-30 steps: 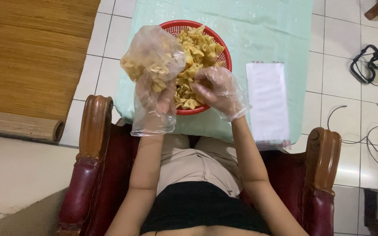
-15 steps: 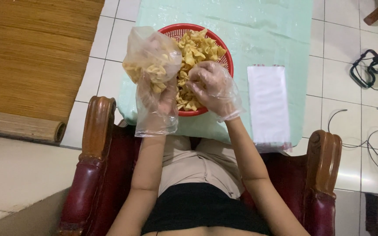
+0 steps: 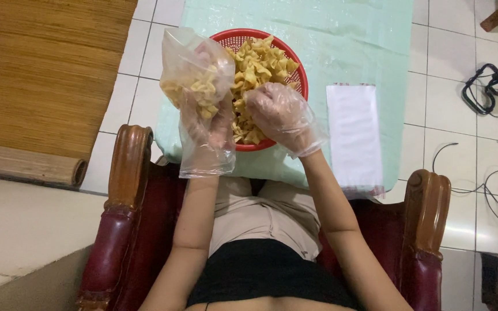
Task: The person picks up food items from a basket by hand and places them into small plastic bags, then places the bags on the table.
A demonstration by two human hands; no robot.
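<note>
Both hands (image 3: pixel 243 115) work yellow snacks (image 3: pixel 257 63) into a clear bag (image 3: pixel 194 75).

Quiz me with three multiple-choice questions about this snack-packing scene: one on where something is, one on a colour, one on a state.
1. Where does the stack of flat white plastic bags lie?
A. right of the basket
B. inside the basket
C. on the floor

2. What colour is the round plastic basket of yellow fried chips?
A. blue
B. red
C. white

3. The clear plastic bag in the gloved left hand is:
A. empty
B. partly filled
C. tied shut

Answers: 1 A, it lies on the pale green tablecloth. 2 B, red rim. 3 B, chips show inside while the gloved right hand rests on the basket's chips.
</note>
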